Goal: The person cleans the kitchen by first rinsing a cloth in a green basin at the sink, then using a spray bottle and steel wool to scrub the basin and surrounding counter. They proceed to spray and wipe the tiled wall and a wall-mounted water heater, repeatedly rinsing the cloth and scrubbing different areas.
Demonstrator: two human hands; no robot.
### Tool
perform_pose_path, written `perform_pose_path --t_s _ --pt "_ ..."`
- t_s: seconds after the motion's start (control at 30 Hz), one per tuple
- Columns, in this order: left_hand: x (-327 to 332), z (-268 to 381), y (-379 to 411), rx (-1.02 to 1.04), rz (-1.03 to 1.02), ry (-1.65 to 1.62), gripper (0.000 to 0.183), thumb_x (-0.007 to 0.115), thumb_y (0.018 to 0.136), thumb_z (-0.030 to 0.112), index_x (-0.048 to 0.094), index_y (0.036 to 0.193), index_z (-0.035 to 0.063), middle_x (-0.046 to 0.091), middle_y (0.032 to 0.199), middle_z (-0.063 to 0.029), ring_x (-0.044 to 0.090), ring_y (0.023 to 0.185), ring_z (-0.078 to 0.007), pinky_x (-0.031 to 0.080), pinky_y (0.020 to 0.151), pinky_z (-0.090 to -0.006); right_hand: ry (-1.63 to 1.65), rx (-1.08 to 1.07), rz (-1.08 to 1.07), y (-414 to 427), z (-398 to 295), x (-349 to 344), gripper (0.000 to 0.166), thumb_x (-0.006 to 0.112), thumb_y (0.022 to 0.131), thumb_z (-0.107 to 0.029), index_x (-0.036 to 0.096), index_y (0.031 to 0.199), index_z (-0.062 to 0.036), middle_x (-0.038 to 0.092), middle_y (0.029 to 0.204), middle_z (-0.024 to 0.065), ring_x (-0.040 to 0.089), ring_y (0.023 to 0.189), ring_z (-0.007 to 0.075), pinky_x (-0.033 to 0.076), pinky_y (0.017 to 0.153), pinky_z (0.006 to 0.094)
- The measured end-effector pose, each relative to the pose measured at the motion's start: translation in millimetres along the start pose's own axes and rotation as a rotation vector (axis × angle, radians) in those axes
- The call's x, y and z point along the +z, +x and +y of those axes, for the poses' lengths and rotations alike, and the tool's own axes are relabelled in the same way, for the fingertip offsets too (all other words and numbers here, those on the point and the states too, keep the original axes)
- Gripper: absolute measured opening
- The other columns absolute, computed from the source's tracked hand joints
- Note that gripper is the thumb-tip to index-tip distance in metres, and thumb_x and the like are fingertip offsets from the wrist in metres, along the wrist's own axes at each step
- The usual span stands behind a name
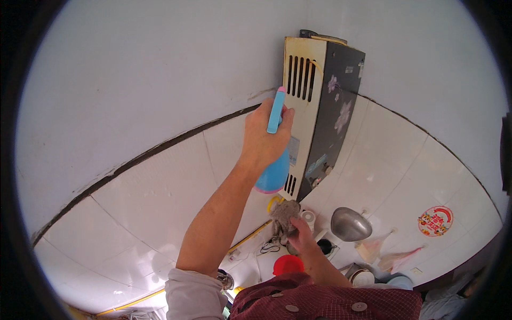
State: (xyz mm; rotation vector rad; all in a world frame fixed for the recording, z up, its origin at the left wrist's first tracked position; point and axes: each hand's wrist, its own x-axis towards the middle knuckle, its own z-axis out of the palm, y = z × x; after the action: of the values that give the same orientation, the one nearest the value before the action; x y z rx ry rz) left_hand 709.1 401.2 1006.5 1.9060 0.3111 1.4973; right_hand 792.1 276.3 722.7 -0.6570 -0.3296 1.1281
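Observation:
My left hand [266,134] grips a blue spray bottle [274,176] by its neck, with the pink-tipped nozzle pointing up at the vented side of a wall-mounted gas water heater [308,116]. The heater has a cream side with slots and a dark front with flower decals, and yellowish stains mark its edges. Lower down, just below the heater's bottom end, my right hand [302,236] holds a bunched grey-brown cloth [286,214].
A metal bowl [351,224] and thin plastic bags [370,247] hang on the tiled wall near a round red sticker [435,221]. Below are a red basin [288,265], cables [270,246] and a yellow pipe [250,237]. A dark seam [160,146] crosses the wall.

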Motion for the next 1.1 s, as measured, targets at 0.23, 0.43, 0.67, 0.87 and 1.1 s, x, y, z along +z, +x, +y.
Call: perform_pose_path --t_s 0.23,0.43,0.67,0.87,1.1 --pt "-20.7 -16.0 -25.6 -0.111 0.073 0.046 0.014 0.061 0.082 0.013 0.057 0.078 0.0 0.058 0.06 -0.0148 0.057 0.053 -0.0255 0.045 0.053 -0.0342 -0.467 -0.497 -0.008 2.9 -94.4 102.2 0.048 0.06 0.083 -0.007 0.044 0.129 -0.0027 0.055 0.119 0.0098 0.055 0.108 0.0217 0.044 0.093 0.0329" --pt "-49.0 -26.2 -64.8 -0.118 0.056 0.046 0.015 0.059 0.085 0.014 0.055 0.081 0.0 0.058 0.065 -0.0091 0.057 0.058 -0.0165 0.045 0.055 -0.0295 -1.776 -2.0 0.1 84.1 -225.6 275.9 0.059 0.064 0.068 -0.004 0.047 0.124 -0.002 0.037 0.134 0.0215 0.043 0.114 0.0405 0.039 0.094 0.0474" --pt "-75.1 -31.5 -102.2 -0.211 0.05 0.037 0.013 0.057 0.086 0.012 0.055 0.083 -0.0007 0.059 0.068 -0.0075 0.059 0.063 -0.0139 0.045 0.057 -0.0281 -2.796 -1.545 0.289 171.5 -190.3 257.5 0.024 0.056 0.078 -0.006 0.063 0.1 0.0013 0.059 0.105 0.0151 0.049 0.11 0.0321 0.038 0.095 0.0438" --pt "-102.2 -32.1 -145.9 -0.316 0.049 0.123 0.012 0.058 0.085 0.011 0.055 0.083 -0.0006 0.061 0.067 -0.0091 0.062 0.064 -0.016 0.047 0.057 -0.0288 -2.797 -1.386 -0.098 158.1 -145.8 181.3 0.02 0.057 0.074 -0.004 0.061 0.093 -0.0027 0.059 0.095 0.0116 0.052 0.098 0.0279 0.04 0.086 0.0403" --pt "-93.6 -40.5 -153.6 -0.298 0.017 0.103 0.01 0.058 0.084 0.009 0.055 0.083 -0.0005 0.061 0.067 -0.009 0.063 0.064 -0.0161 0.048 0.057 -0.029 -2.374 -2.044 0.365 161.5 -269.3 291.6 0.023 0.057 0.072 -0.003 0.06 0.094 -0.0057 0.056 0.103 0.0105 0.049 0.107 0.0287 0.039 0.09 0.0425"
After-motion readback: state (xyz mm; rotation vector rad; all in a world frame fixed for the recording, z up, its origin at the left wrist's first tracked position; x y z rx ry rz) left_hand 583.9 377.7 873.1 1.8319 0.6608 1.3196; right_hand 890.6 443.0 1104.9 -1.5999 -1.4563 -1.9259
